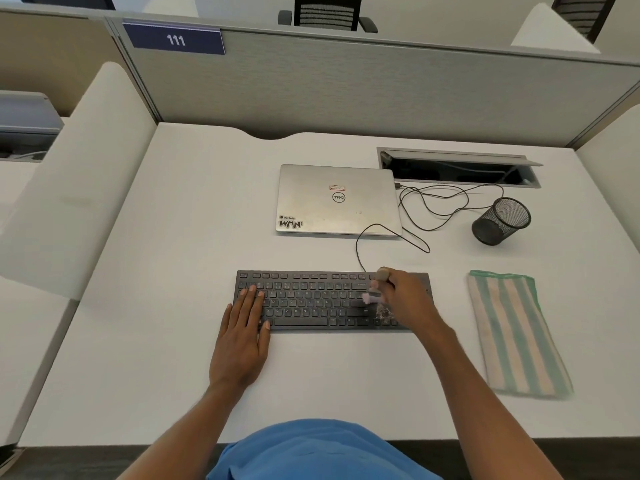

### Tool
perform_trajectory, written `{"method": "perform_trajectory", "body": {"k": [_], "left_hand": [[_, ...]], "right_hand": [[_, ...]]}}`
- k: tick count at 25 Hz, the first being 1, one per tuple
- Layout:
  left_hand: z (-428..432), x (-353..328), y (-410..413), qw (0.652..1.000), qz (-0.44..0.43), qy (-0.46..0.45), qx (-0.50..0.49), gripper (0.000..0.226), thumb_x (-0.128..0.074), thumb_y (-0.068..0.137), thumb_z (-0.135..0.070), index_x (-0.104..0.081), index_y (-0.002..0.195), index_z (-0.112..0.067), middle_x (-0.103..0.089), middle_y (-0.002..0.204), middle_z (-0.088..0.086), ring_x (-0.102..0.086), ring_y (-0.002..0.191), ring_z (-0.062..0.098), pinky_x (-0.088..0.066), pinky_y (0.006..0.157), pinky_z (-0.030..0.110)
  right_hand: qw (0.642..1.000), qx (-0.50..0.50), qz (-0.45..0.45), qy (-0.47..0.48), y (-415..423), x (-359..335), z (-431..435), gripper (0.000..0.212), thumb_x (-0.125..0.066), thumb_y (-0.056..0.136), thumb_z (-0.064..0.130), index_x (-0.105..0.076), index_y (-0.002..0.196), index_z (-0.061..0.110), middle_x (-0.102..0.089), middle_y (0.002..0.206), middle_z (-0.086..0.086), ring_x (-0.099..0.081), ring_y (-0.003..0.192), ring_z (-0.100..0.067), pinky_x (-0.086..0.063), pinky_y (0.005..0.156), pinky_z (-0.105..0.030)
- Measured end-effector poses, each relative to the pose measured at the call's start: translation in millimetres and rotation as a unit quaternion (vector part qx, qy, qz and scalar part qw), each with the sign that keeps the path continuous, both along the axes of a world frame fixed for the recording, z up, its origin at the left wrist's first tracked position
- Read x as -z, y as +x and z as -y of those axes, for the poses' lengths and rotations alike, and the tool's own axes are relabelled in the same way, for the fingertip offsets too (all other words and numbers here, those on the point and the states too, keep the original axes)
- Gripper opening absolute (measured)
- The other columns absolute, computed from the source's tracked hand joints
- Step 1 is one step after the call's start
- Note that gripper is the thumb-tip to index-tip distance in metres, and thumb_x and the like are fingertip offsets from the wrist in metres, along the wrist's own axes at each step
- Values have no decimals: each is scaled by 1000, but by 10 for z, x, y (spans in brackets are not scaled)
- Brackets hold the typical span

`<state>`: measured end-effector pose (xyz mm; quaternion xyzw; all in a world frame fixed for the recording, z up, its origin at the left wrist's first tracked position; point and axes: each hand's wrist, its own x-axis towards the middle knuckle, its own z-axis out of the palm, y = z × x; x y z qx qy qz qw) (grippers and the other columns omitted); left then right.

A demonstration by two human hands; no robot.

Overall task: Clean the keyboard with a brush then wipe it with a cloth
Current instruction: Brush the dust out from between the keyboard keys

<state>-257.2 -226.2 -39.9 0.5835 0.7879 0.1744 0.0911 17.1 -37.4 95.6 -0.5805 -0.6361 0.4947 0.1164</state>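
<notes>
The hands work apart, one at each end of the keyboard (311, 303). In the head view, the only one here, the left hand (242, 327) lies flat with straight fingers across the keys at the left end, its heel on the worktop (173, 271). It is probably placed there to pin the board so it does not slide under the strokes. The right hand (401, 299) is curled round a small brush (376, 289), whose pale handle stub stands up above the knuckles. The bristles point down onto the keys right of centre and are blurred, which suggests a sweep in progress. Some pale specks seem to sit on the keys just under that hand, though they are too small to be sure of. The keyboard lies square to the person, near the front middle of the worktop. Its cable (358, 251) loops back past the closed laptop (337, 199) behind it. The striped cloth (516, 334) lies folded and untouched to the right of the keyboard, apart from it but within easy reach of the right hand. I judge that the brushing step is underway and the wiping is not yet begun. A mesh cup (500, 221) lies tipped on its side beyond the cloth.
</notes>
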Motion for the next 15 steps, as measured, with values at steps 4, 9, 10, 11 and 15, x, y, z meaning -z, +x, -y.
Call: {"method": "perform_trajectory", "body": {"k": [4, 9, 10, 11, 15], "left_hand": [[8, 7, -7, 1000, 2, 4, 1, 63, -32, 110, -37, -21, 168, -17, -15, 176, -3, -7, 163, 13, -12, 131, 41], [-4, 2, 6, 1000, 7, 3, -1, 63, -32, 109, -37, -23, 168, -17, -16, 176, -3, -8, 163, 13, -12, 131, 41], [-6, -1, 7, 1000, 7, 4, 0, 62, -32, 109, -37, -24, 168, -16, -16, 176, -3, -8, 163, 13, -12, 131, 42], [-7, -2, 5, 1000, 7, 4, 1, 62, -32, 109, -37, -24, 168, -16, -16, 176, -3, -8, 163, 13, -13, 131, 42], [2, -2, -2, 1000, 8, 3, 0, 62, -31, 110, -37, -22, 168, -18, -15, 176, -4, -7, 163, 12, -13, 131, 43]], "right_hand": [[998, 66, -4, 19, 289, -15, -109, 16, -53, 101, 2, -60, 87, -3, -67, 89, -7, -75, 91, -30, -63, 80, -41], [998, -20, 30, 51, 35, -100, 42, 18, -48, 103, -2, -57, 89, -9, -60, 84, -7, -74, 73, -20, -48, 54, -15], [998, -45, 34, 43, -33, -68, 80, 19, -47, 104, -1, -58, 91, -9, -62, 84, -5, -75, 74, -12, -46, 55, -10], [998, -47, 14, 27, -83, -55, 111, 19, -46, 104, 0, -59, 92, -7, -63, 84, -4, -75, 76, -8, -47, 58, -9], [997, 61, -46, 6, 119, -13, 27, 19, -48, 104, -1, -61, 90, 1, -65, 93, -9, -73, 94, -23, -52, 60, -10]]}}
